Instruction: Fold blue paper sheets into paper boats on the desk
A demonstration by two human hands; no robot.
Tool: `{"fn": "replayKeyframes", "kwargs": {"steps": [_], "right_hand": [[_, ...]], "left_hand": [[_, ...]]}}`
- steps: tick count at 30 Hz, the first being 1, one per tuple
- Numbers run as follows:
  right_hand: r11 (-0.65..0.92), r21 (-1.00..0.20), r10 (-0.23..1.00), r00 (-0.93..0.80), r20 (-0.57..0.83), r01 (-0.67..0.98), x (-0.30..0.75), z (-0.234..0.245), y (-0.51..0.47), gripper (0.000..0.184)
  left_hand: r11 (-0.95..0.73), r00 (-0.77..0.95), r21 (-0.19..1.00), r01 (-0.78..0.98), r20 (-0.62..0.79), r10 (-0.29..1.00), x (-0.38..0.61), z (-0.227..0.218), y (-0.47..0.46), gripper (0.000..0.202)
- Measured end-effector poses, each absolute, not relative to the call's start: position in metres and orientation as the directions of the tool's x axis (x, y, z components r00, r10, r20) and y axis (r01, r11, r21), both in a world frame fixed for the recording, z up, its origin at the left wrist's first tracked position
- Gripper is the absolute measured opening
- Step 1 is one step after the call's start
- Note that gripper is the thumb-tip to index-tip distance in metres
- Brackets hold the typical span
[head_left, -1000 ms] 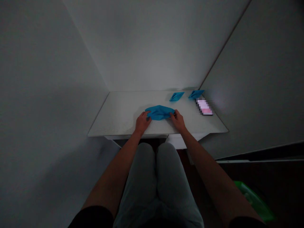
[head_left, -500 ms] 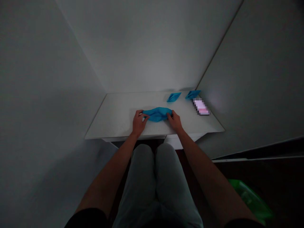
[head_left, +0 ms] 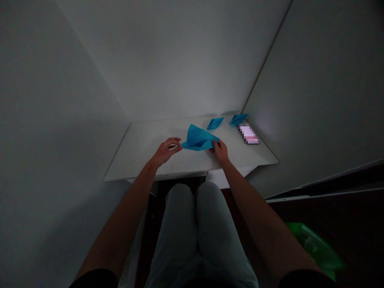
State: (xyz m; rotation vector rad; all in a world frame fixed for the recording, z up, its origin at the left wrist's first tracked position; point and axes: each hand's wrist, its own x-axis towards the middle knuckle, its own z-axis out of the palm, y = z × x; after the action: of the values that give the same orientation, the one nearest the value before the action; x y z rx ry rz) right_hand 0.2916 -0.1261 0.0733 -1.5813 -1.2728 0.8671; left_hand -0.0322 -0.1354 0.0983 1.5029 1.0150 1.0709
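Note:
A folded blue paper boat (head_left: 198,138) is held between my two hands above the white table, with a tall pointed flap standing up on its left half. My left hand (head_left: 166,150) is closed in a pinch at the boat's narrow left tip. At the other end, my right hand (head_left: 220,152) grips the paper, thumb on the near side and fingers partly hidden behind it. Two smaller blue paper boats, a nearer one (head_left: 215,123) and another (head_left: 238,119) in the corner, rest at the back right.
The white table (head_left: 129,160) is set against the walls. A phone (head_left: 249,134) with a lit, blurred-out screen lies near its right edge, close to the corner boat. On the dark floor at the lower right stands a green translucent container (head_left: 315,246).
My left hand has moved left and now pinches the paper's tip. The boat has gone from a flat, long shape to one with a raised peak. The view has shifted slightly.

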Motion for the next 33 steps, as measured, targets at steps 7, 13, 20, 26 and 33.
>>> {"fn": "replayKeyframes", "kwargs": {"steps": [7,13,20,26,33], "right_hand": [[-0.028,-0.975,0.968,0.248,0.028,0.219,0.299,0.072,-0.122,0.064],[-0.030,-0.981,0.964,0.264,0.022,0.190,0.299,0.073,-0.123,0.064],[-0.033,-0.993,0.963,0.271,0.000,0.118,0.301,0.068,-0.120,0.066],[0.021,-0.998,0.950,0.309,0.037,0.054,0.302,0.068,-0.120,0.061],[0.048,-0.998,0.926,0.377,0.028,-0.044,0.303,0.067,-0.119,0.060]], "left_hand": [[-0.026,0.284,0.997,0.067,0.006,0.959,-0.044,0.081,-0.147,0.043],[0.084,0.193,0.995,0.050,-0.092,0.977,-0.047,0.064,-0.150,0.054],[0.137,0.232,0.988,0.077,-0.152,0.961,-0.030,0.056,-0.153,0.054],[0.163,0.081,0.982,0.097,-0.171,0.982,-0.013,0.051,-0.150,0.035],[0.125,0.007,0.990,0.066,-0.126,0.992,-0.009,0.040,-0.150,0.027]]}}
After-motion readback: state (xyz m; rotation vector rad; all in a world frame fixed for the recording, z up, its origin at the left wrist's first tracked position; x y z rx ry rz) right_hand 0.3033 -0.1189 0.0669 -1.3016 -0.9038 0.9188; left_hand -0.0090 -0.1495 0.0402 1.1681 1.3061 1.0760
